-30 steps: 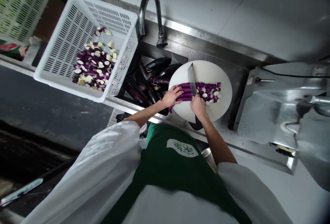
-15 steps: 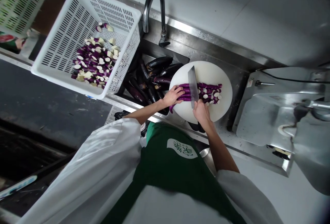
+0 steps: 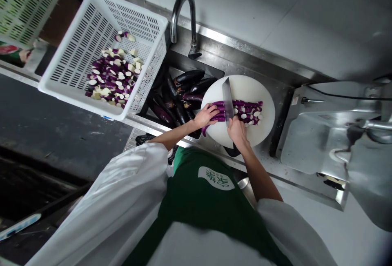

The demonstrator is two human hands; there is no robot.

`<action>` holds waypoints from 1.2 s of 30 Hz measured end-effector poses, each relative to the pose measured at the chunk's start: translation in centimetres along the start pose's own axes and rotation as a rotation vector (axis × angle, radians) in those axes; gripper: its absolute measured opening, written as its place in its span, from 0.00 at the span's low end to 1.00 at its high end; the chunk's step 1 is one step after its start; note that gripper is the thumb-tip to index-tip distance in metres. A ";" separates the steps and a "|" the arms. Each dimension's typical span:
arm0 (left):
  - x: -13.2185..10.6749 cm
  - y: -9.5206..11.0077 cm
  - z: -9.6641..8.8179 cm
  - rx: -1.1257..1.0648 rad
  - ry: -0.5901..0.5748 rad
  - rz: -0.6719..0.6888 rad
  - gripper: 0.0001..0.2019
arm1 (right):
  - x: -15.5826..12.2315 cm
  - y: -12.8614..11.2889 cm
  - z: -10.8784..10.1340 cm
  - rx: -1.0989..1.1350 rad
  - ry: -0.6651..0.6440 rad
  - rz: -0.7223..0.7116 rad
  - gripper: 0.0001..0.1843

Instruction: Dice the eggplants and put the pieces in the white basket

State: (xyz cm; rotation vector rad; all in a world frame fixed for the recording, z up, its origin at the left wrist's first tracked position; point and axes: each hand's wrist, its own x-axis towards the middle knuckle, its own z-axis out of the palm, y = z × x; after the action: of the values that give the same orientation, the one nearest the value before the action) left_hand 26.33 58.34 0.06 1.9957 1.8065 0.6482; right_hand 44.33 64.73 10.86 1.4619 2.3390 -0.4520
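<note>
Eggplant (image 3: 221, 108), likely slick, is best held where pinned by left fingers (image 3: 211, 113), 8 o'clock of knife (image 3: 227, 98) clenched by right fingers (image 3: 234, 125).

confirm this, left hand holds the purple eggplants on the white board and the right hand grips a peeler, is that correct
Not a peeler: in the head view the right hand grips a knife. The left hand does hold the purple eggplants on the white board.

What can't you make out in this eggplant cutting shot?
All in the head view:
Handle of the knife: hidden by the right hand.
Parts of the eggplant strips: covered by the left hand.
Count of whole eggplants: overlapped, partly behind the cutting board.
Greenish crate: cut off by edges.
</note>
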 end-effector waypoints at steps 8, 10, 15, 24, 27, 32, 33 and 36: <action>0.0 0.2 0.1 -0.013 -0.006 -0.027 0.23 | -1.9 -0.6 -0.2 -0.016 -0.060 -0.032 0.16; 0.0 0.2 0.2 -0.009 -0.009 -0.038 0.23 | -1.0 -1.3 0.4 -0.004 -0.053 -0.038 0.16; -0.3 0.1 0.3 0.014 0.001 -0.025 0.22 | 1.6 -2.1 1.8 0.036 -0.005 -0.021 0.17; 2.3 2.4 0.1 0.103 -0.052 -0.004 0.21 | 1.9 2.4 1.7 0.062 -0.009 -0.025 0.19; 2.2 2.5 -0.7 0.069 0.011 -0.005 0.24 | 1.6 2.4 1.9 0.059 0.002 -0.022 0.19; -0.5 1.5 -1.5 -0.052 0.154 -0.263 0.18 | 1.6 2.2 2.1 0.070 0.010 -0.016 0.18; -0.9 1.5 -1.6 -0.092 0.153 -0.285 0.17 | 1.6 2.2 2.1 0.073 0.014 -0.016 0.18; -1.3 1.7 -1.9 -0.202 0.225 -0.265 0.15 | 1.6 2.3 2.2 0.073 0.023 -0.017 0.17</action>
State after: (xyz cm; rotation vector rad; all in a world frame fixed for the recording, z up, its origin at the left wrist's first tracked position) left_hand 26.55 56.85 2.48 1.5709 1.9978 0.9580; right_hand 46.00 65.99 8.01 1.4882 2.3777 -0.5331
